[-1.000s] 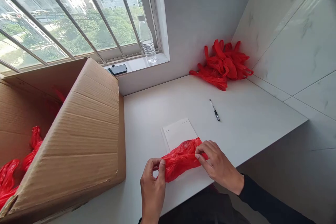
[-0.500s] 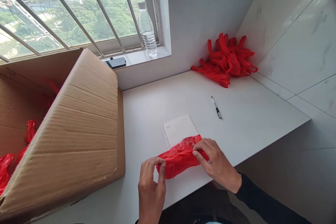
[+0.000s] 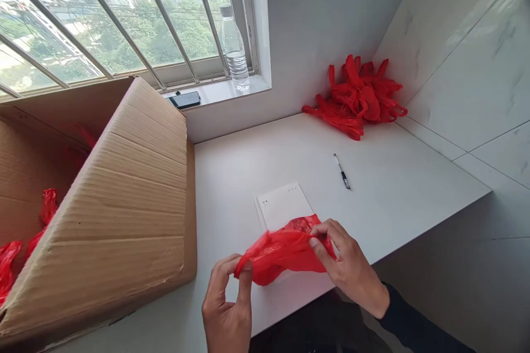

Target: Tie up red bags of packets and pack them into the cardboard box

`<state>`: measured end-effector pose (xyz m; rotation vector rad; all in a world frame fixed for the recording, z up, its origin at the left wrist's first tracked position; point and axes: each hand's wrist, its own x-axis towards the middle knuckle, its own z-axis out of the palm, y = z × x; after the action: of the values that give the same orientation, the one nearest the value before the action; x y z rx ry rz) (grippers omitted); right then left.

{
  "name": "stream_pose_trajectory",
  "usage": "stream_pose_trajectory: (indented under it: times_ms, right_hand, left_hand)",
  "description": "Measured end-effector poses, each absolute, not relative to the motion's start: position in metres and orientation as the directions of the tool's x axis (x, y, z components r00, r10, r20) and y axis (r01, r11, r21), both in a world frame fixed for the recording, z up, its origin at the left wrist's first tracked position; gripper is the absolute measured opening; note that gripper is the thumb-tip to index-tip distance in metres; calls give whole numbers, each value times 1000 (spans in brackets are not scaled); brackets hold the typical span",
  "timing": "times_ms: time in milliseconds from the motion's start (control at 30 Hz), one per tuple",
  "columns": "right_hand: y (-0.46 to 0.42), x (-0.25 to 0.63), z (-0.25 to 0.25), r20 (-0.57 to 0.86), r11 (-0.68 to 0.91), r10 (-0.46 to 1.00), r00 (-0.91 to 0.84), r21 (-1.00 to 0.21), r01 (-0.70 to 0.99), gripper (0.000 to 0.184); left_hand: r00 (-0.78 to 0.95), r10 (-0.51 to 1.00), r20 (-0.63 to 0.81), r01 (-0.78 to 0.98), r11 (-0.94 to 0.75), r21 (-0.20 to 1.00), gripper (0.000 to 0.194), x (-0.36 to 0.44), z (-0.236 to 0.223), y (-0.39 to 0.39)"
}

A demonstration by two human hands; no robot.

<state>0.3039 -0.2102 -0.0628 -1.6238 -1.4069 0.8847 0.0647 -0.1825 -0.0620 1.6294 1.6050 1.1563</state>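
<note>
A thin red plastic bag (image 3: pixel 281 256) is stretched between both hands above the front edge of the white table. My left hand (image 3: pixel 229 298) pinches its left end between thumb and fingers. At the other end, my right hand (image 3: pixel 342 253) grips the bag with thumb and fingertips. The bag partly covers a white notebook (image 3: pixel 285 204) with small handwritten marks along its top. A black-capped clear pen (image 3: pixel 342 171) lies on the table beyond the right hand.
An open cardboard box (image 3: pixel 136 193) with red bags inside stands at the left. Red plastic bags (image 3: pixel 360 96) are heaped in the far right corner. A water bottle (image 3: pixel 236 52) and a phone (image 3: pixel 185 100) rest on the windowsill below the barred window.
My left hand has moved left and slightly down, drawing out the bag's left end. The right hand has shifted a little to the right, still gripping. The bag's middle has lifted and creased.
</note>
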Motion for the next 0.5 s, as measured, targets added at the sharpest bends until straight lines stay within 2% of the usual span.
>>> stream_pose_trajectory:
  times_ms: [100,200,267,333,400,433,500]
  right_hand:
    - [-217,315,-61,-121,-191,959,256,-945,267,24]
    - [-224,317,-54,-98,-176,949,298,-952,249,21]
    - [-230,311,-42,24,-104,939,344,-932,347,27]
    - [-237,301,-28,273,71,882,383,-882,465,36]
    - [-240,291,-12,480,274,820,312,-808,521,38]
    - [-240,286,-6,522,355,826,213,-775,523,37]
    - [-234,281,3,466,424,883,-59,-738,524,32]
  left_hand:
    - [-240,960,145,489,-9,872,26,61,-52,-183]
    - [-203,979,-12,394,93,914,33,66,-37,-188]
    - [-191,978,-86,307,143,941,35,74,-27,-192]
    - [-217,971,-97,226,147,963,33,83,-19,-196]
    - [-204,969,-140,117,166,979,28,90,-13,-199]
    - [-188,968,-165,65,180,981,26,94,-11,-200]
    - [-158,967,-198,0,200,980,24,99,-7,-200]
